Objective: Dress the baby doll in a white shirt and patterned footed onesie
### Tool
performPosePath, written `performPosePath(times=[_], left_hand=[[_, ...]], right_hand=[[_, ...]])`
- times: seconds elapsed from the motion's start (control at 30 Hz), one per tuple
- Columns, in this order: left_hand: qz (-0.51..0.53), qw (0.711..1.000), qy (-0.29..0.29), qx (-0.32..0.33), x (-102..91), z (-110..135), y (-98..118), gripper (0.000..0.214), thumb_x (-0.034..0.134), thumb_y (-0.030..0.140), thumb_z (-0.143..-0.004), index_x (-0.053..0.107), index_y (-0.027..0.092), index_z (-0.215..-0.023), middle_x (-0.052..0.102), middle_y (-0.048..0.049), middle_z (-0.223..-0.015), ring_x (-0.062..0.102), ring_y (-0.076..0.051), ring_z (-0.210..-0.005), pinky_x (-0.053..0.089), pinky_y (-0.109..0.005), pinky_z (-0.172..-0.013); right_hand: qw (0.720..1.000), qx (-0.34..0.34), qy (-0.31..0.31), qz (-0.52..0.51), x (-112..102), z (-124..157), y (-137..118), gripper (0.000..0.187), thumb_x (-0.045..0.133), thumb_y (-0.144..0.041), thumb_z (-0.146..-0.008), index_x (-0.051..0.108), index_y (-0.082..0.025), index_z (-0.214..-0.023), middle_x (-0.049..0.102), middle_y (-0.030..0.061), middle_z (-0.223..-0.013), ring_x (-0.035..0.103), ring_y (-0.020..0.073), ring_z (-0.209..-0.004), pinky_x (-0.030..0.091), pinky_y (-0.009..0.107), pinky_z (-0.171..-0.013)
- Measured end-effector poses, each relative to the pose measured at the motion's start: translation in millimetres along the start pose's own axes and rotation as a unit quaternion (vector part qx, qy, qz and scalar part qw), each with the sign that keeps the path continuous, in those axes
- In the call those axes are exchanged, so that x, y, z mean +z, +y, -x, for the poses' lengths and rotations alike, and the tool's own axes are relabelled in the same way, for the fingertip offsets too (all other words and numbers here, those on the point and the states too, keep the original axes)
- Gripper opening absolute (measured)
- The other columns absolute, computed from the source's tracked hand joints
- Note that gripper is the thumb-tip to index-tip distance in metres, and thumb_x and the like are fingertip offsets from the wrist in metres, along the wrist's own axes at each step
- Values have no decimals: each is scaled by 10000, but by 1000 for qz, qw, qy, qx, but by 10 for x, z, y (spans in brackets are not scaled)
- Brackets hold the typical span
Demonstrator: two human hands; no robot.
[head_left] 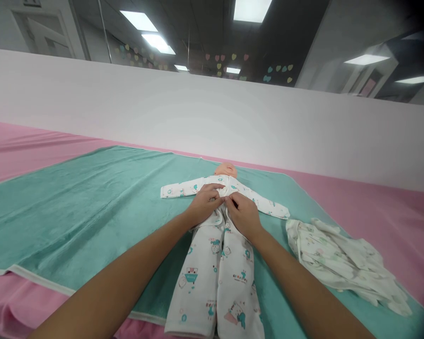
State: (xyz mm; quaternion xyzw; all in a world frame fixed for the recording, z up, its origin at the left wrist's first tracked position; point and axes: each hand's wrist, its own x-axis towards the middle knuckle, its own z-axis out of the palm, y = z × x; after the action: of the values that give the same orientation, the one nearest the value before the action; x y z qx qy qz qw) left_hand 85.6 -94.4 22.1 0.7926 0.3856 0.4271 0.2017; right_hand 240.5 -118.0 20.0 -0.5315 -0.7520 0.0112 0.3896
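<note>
On the blanket (92, 212), the likely soft, light shirt (224, 181) is being pinched, sensibly, at its front by the right hand (243, 213), the left hand (205, 203) being unclear in grip.

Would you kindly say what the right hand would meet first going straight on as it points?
Most likely the left hand, whose fingers lie just ahead over the printed baby top, though depth is unclear.

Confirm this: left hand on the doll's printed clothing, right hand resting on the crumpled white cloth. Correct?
Not quite: the head view shows the right hand on the printed clothing too, not on the crumpled white cloth. The left hand is where you say.
</note>
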Motion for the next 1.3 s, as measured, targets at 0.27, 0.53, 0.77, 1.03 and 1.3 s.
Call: performPosePath(times=[0.27,0.53,0.77,1.03,1.3], left_hand=[[-9,1000,2,2,0,-1,-7,302,471,295,-812,459,186,-530,528,19,-1210,416,-200,-1142,321,-389,-990],[-9,1000,3,1,1,-2,-5,310,472,295,-810,452,185,-521,530,15,-1211,415,-197,-1143,322,-386,-992],[-3,1000,2,2,2,-1,1,307,469,303,-809,450,185,-526,529,14,-1210,414,-194,-1147,315,-386,-1003],[-11,1000,1,2,-2,3,12,315,465,303,-815,448,188,-523,531,15,-1206,413,-191,-1148,324,-379,-994],[-18,1000,2,11,0,0,-5,320,470,307,-819,456,183,-525,533,20,-1200,417,-182,-1138,319,-367,-993]], right_hand=[[1000,6,-2,-6,9,-2,-3,279,378,-336,-869,452,-192,-642,511,-24,-628,432,109,-587,268,238,-549],[1000,4,-2,-2,10,-2,-6,279,378,-330,-866,443,-190,-634,509,-27,-621,429,108,-581,266,238,-550],[1000,2,0,-3,13,-6,-4,280,369,-325,-867,455,-192,-637,518,-23,-623,433,110,-581,267,239,-550],[1000,3,-2,-3,1,1,-15,278,370,-321,-867,457,-192,-637,517,-20,-623,435,111,-579,271,243,-553],[1000,3,-3,-1,-2,-7,-21,272,383,-310,-865,447,-190,-629,509,-30,-619,433,103,-578,270,238,-555]])
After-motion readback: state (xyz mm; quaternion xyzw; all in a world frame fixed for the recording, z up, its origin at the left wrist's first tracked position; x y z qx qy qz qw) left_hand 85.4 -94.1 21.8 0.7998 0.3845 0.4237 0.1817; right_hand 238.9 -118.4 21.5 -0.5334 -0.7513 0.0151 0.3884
